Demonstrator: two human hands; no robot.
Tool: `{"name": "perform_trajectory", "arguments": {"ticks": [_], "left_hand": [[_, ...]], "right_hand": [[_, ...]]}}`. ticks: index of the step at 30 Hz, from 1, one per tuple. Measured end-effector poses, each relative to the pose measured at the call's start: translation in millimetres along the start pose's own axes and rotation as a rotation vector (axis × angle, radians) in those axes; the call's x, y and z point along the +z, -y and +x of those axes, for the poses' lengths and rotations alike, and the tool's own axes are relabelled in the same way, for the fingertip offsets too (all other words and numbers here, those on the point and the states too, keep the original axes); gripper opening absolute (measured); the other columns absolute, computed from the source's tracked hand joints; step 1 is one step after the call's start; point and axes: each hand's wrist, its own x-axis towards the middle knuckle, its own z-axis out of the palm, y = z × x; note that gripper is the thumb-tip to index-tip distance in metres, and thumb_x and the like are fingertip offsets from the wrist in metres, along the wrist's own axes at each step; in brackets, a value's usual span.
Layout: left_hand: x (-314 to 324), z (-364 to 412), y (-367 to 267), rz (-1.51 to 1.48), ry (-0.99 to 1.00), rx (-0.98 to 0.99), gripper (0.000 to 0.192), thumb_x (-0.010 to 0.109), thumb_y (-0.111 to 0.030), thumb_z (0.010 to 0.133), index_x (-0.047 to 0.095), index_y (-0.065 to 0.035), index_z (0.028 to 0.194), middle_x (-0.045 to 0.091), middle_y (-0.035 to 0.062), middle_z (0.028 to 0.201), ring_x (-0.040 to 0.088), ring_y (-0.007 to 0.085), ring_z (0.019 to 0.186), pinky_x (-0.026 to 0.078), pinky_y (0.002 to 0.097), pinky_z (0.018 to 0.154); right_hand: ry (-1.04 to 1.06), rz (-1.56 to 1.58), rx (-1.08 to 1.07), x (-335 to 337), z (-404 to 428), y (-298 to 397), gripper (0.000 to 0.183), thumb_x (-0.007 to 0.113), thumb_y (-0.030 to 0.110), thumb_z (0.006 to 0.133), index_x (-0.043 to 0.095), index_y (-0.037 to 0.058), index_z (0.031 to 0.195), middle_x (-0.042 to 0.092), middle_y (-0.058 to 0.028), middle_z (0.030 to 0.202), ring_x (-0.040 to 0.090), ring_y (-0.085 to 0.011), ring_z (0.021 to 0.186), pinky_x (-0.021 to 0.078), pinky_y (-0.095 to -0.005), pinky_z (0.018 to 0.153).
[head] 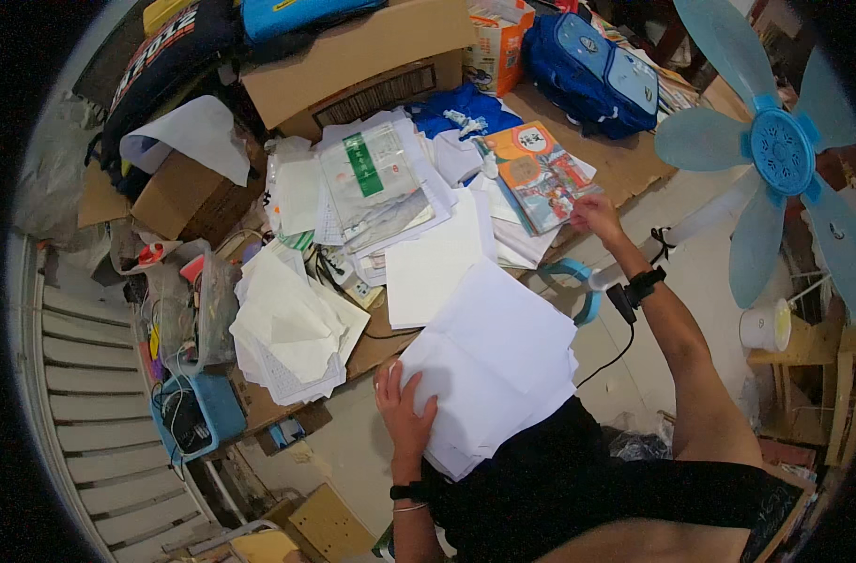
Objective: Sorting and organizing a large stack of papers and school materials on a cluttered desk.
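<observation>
A stack of white paper sheets (pixel 498 345) lies across my lap, its far end over other sheets at the table's edge. My left hand (pixel 407 408) rests on the stack's left side, fingers spread. At the right, my right hand (pixel 595 214) touches the lower right corner of a colourful illustrated book (pixel 537 176), fingers bent; whether it grips the cover I cannot tell. The book lies on white papers. Left of it are a clear plastic folder with a green band (pixel 372 179) and a white sheet pile (pixel 435 260). Cream and white papers (pixel 294 317) are heaped at the table's left.
A blue fan (pixel 780 151) stands at the right. A blue backpack (pixel 593 74), a cardboard box (pixel 357 56) and an orange paper bag (pixel 498 49) line the table's back. A light blue basket (pixel 224 415) sits by its left edge. A black cable (pixel 614 357) hangs near my right forearm.
</observation>
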Motion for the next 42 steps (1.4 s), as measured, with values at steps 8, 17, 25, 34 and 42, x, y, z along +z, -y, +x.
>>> {"name": "perform_trajectory", "arguments": {"ticks": [8, 17, 25, 34, 42], "left_hand": [[-3.0, -2.8, -1.6, 0.015, 0.042, -0.041, 0.043, 0.07, -0.022, 0.07, 0.057, -0.0118, 0.11, 0.04, 0.0115, 0.132, 0.031, 0.0353, 0.125, 0.025, 0.0534, 0.099], [-107.6, 57.7, -23.5, -0.191, 0.193, -0.216, 0.04, 0.066, -0.015, 0.079, 0.053, -0.0062, 0.115, 0.049, 0.0124, 0.124, 0.044, 0.0298, 0.116, 0.035, 0.0387, 0.095], [-99.1, 153.5, 4.1, -0.858, 0.276, -0.519, 0.04, 0.057, -0.017, 0.086, 0.045, 0.0045, 0.118, 0.054, 0.0117, 0.113, 0.053, 0.018, 0.103, 0.043, 0.0273, 0.088], [-22.8, 207.6, 53.9, -1.198, 0.113, -0.785, 0.039, 0.047, -0.007, 0.088, 0.037, 0.0105, 0.121, 0.051, 0.017, 0.114, 0.053, 0.0216, 0.104, 0.044, 0.0251, 0.088], [11.5, 231.1, 70.3, -1.242, -0.143, -0.782, 0.04, 0.051, -0.005, 0.084, 0.039, 0.0053, 0.121, 0.052, 0.0112, 0.105, 0.052, 0.0175, 0.094, 0.042, 0.0256, 0.087]], "right_hand": [[0.38, -0.214, -0.434, 78.3, -11.8, 78.3, 0.031, 0.064, 0.019, 0.082, 0.056, -0.0032, 0.102, 0.062, -0.0105, 0.085, 0.06, -0.0156, 0.073, 0.0498, -0.0276, 0.063], [0.491, -1.032, -1.157, 236.9, -6.7, 132.0, 0.084, 0.073, 0.043, 0.065, 0.036, -0.0037, 0.124, 0.044, -0.0257, 0.119, 0.046, -0.038, 0.108, 0.0416, -0.0449, 0.086], [0.368, -1.121, -1.226, 279.3, 22.7, 87.1, 0.071, 0.069, 0.038, 0.07, 0.04, -0.0051, 0.118, 0.049, -0.0286, 0.106, 0.053, -0.0424, 0.095, 0.0518, -0.0434, 0.069], [0.473, -0.815, -0.982, 257.6, 43.1, 92.9, 0.018, 0.048, 0.013, 0.084, 0.052, -0.0039, 0.089, 0.058, -0.0239, 0.083, 0.058, -0.0384, 0.081, 0.0487, -0.0437, 0.068], [0.473, -0.591, -0.755, 251.5, 50.6, 96.1, 0.027, 0.041, 0.022, 0.089, 0.052, -0.0031, 0.088, 0.058, -0.0281, 0.077, 0.057, -0.0433, 0.074, 0.0451, -0.0468, 0.068]]}}
